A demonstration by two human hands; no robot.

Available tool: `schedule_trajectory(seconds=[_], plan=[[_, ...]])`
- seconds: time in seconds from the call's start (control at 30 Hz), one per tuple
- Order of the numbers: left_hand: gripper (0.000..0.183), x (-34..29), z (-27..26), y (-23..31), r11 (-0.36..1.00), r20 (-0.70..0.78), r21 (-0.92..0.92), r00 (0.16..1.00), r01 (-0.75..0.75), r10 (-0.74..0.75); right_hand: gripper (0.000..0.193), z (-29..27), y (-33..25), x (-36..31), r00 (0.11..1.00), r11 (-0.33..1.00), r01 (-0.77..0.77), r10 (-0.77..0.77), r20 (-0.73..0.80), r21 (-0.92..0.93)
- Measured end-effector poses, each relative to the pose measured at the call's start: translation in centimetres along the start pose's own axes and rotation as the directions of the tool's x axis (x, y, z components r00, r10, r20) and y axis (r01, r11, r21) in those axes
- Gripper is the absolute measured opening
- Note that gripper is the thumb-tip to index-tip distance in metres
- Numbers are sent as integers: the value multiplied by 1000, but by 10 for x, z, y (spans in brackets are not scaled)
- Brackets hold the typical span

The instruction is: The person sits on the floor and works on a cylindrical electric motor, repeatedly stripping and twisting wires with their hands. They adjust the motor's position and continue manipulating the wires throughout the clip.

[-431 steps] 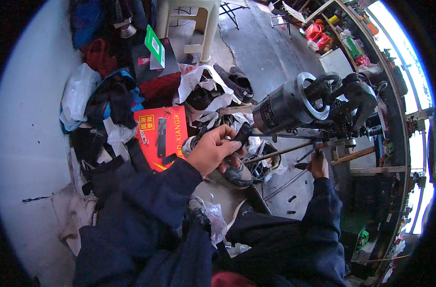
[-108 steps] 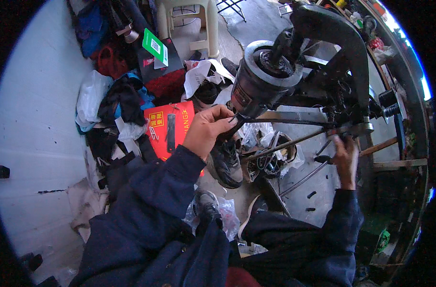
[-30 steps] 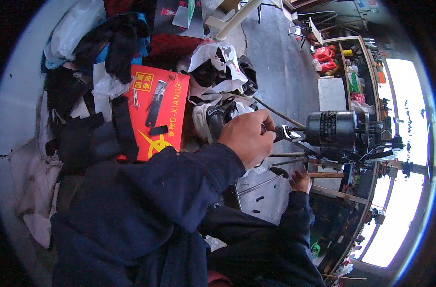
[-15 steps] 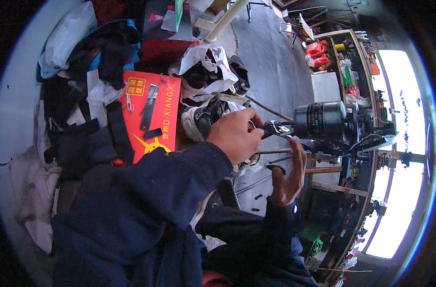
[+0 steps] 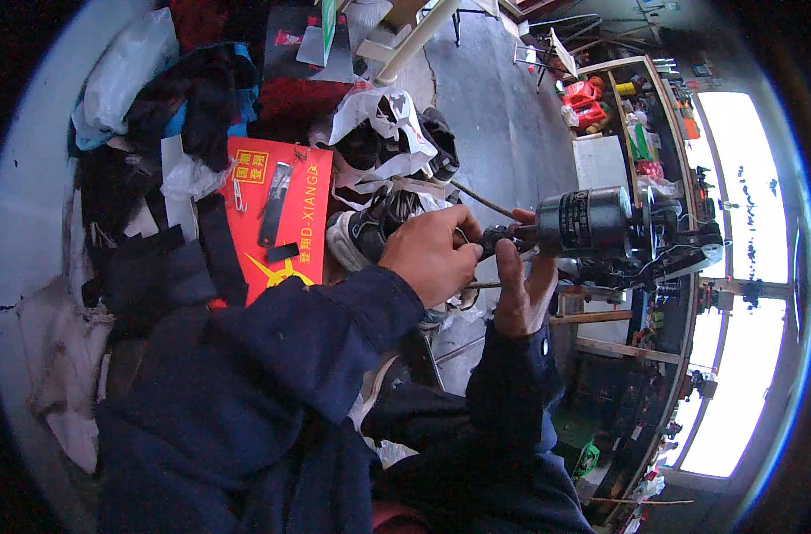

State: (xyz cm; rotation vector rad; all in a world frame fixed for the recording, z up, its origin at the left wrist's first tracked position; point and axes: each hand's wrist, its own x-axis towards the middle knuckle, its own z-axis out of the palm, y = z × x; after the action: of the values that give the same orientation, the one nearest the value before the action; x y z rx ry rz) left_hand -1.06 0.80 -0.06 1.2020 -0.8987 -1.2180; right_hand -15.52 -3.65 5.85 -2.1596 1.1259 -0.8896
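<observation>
In front of me stands a machine with a dark metal cylinder (image 5: 583, 221), a label on its side and a pale thread or wire at its far right end. My left hand (image 5: 437, 254) is closed in a pinch at the machine's left end, on a small black piece (image 5: 492, 238) whose kind I cannot make out. My right hand (image 5: 523, 289) is closed around the same spot, thumb upright in front and fingers behind, partly hidden by the machine. Just beyond my left hand lies a black sneaker with a white sole (image 5: 352, 240).
To the left, a red box lid (image 5: 285, 200) bears a dark flat blade-like tool (image 5: 274, 206) and small bits. Black fabric pieces (image 5: 156, 267) lie beside it. A white plastic bag (image 5: 383, 116) covers more shoes behind. Cluttered wooden shelving (image 5: 646, 116) stands at right beneath bright windows.
My right hand has risen from below the machine, and its spread fingers have closed in beside my left hand. The left hand keeps its pinch. The view has shifted slightly.
</observation>
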Motion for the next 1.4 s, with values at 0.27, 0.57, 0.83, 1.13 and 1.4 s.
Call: schedule_trajectory(seconds=[0.27, 0.57, 0.83, 1.13, 1.4], plan=[[18, 0, 3, -2, 996, -25, 59, 997, -70, 71, 31, -16, 40, -1, 991, 974, -34, 62, -119, 223], [18, 2, 1, 3, 999, -24, 21, 999, -35, 36, 19, -173, 157, -50, 942, 917, -326, 296, -155, -228], [14, 6, 0, 2, 999, 13, -34, 1000, -21, 22, 27, -194, 279, -38, 714, 711, -699, 700, -10, -78], [16, 7, 2, -1, 995, -47, -1, 994, -100, 99, 24, -246, 178, -16, 858, 886, -447, 464, -222, 125], [17, 5, 2, 1, 996, -14, 4, 996, -87, 87, 29, -285, 214, -2, 803, 864, -496, 419, -425, -85]])
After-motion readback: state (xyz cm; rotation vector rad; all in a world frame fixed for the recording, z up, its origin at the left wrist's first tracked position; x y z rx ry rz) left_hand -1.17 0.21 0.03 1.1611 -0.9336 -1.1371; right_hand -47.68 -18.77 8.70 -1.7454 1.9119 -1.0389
